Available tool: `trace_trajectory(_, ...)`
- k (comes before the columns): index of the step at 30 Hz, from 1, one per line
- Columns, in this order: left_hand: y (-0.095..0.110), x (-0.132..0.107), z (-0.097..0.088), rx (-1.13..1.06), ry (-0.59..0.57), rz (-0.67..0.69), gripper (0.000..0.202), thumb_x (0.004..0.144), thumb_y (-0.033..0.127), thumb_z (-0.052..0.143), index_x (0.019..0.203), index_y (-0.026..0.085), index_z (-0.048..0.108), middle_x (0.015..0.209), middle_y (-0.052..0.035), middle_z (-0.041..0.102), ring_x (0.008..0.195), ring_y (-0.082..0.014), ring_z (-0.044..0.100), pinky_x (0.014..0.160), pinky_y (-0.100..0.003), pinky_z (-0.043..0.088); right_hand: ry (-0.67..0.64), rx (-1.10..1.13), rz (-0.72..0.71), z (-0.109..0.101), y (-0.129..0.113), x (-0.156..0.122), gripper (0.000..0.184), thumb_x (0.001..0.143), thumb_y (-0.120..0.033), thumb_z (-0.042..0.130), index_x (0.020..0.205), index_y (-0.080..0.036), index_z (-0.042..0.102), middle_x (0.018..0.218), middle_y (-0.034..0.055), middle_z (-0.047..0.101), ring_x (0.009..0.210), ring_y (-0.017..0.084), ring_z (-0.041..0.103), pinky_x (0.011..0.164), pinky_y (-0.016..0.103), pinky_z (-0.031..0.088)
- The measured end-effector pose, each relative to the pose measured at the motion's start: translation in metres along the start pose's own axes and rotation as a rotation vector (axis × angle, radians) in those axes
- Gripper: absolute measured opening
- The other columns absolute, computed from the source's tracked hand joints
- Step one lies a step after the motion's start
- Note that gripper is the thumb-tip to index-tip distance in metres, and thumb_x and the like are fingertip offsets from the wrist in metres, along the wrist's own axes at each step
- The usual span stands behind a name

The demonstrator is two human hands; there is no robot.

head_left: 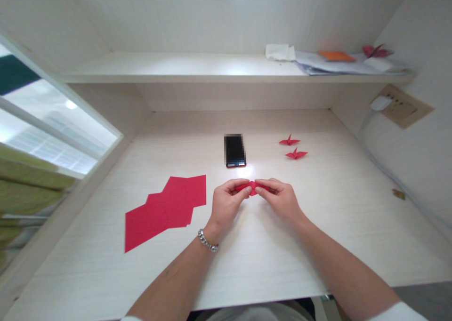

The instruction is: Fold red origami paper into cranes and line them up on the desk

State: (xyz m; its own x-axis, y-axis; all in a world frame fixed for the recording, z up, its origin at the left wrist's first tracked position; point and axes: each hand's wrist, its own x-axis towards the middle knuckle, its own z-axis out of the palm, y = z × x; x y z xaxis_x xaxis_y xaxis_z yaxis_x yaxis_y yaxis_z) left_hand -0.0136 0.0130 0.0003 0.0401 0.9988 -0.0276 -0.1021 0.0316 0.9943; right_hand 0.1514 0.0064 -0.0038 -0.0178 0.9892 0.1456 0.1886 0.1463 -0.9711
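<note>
Red paper piece (pixel 251 187): small, part-folded, pinched between both hands just above the bench (pixel 268 264), mid-bench, straight ahead of the person. Can't tell if it touches the surface. Long axis runs left-right, one end in each grip. Only a short strip shows between the fingertips; fold detail is too small to read.

Left hand (pixel 228 202): closed on the left end, thumb and forefinger pinching, knuckles up, wrist angled in from lower left. Metal bracelet (pixel 207 241) on that wrist.

Right hand (pixel 279 199): closed on the right end, same pinch, fingers pointing left toward the other hand. The tips of both hands nearly meet over the piece, so neither is nearer. Both forearms converge in a V from the near edge.

Surroundings:
- Phone (pixel 235 150), screen dark, flat on the bench just beyond the hands.
- Stack of flat red sheets (pixel 165 210), fanned out, left of the left hand, not touching it.
- Two small folded red cranes (pixel 289 141) (pixel 295 154) beyond and right of the right hand, close together.
- Shelf (pixel 176 69) above the back: loose papers (pixel 328 66), orange pad (pixel 335 56), another red folded figure (pixel 377 52) at the right end.
- Wall socket (pixel 402 108) on the right wall with a white plug (pixel 380 103) in it.
</note>
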Motion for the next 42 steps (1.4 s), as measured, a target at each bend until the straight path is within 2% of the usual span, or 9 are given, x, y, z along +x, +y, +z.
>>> trace_trajectory(7,0.0008,-0.0001,0.0000,-0.009,-0.017,0.020,0.022,0.069,0.025,0.077,0.089,0.015,0.073,0.084,-0.0084,0.074,0.073,-0.0179,0.067,0.069,-0.030,0.055,0.017,0.040,-0.040,0.0007,-0.0003,-0.0003,0.018,0.078,-0.031,0.070,0.094,-0.026,0.076,0.089,0.0055,0.071,0.085,0.022,0.066,0.075,0.033,0.051)
trace_trajectory(11,0.0017,0.0004,0.0004,0.003,-0.022,0.004,0.019,0.068,0.024,0.077,0.084,0.014,0.073,0.081,-0.0074,0.073,0.069,-0.0167,0.066,0.066,-0.028,0.055,0.002,0.113,0.045,0.0009,0.0031,0.0019,0.015,0.073,-0.029,0.073,0.086,-0.023,0.076,0.087,0.0055,0.072,0.082,0.021,0.067,0.073,0.032,0.052)
trace_trajectory(15,0.0024,0.0004,0.0001,0.016,-0.086,-0.021,0.016,0.068,0.022,0.076,0.080,0.014,0.070,0.077,-0.0059,0.071,0.067,-0.0157,0.066,0.064,-0.027,0.054,-0.080,0.199,0.151,0.0008,0.0049,0.0035,0.016,0.069,-0.026,0.075,0.083,-0.019,0.073,0.083,0.0053,0.073,0.076,0.020,0.067,0.072,0.032,0.053)
trace_trajectory(23,0.0017,0.0002,-0.0014,0.034,-0.206,-0.070,0.018,0.071,0.021,0.073,0.086,0.012,0.068,0.078,-0.0067,0.071,0.069,-0.0158,0.066,0.065,-0.026,0.053,-0.189,0.278,0.259,-0.0007,0.0016,0.0041,0.013,0.067,-0.023,0.073,0.077,-0.016,0.070,0.071,0.0029,0.071,0.066,0.018,0.066,0.065,0.028,0.051)
trace_trajectory(34,0.0004,0.0005,0.0008,0.011,-0.163,-0.093,0.013,0.069,0.016,0.071,0.080,0.012,0.068,0.071,-0.0052,0.070,0.063,-0.0139,0.064,0.060,-0.024,0.052,-0.129,0.274,0.284,0.0012,0.0043,0.0035,0.012,0.067,-0.021,0.072,0.077,-0.016,0.071,0.069,0.0030,0.071,0.062,0.016,0.065,0.060,0.026,0.050)
trace_trajectory(42,0.0009,-0.0003,0.0026,-0.034,-0.161,-0.138,0.011,0.068,0.015,0.071,0.078,0.012,0.068,0.067,-0.0041,0.070,0.062,-0.0137,0.064,0.059,-0.024,0.052,-0.097,0.347,0.365,0.0015,-0.0018,0.0030,0.014,0.061,-0.021,0.076,0.074,-0.017,0.074,0.065,0.0023,0.071,0.058,0.014,0.064,0.056,0.024,0.051)
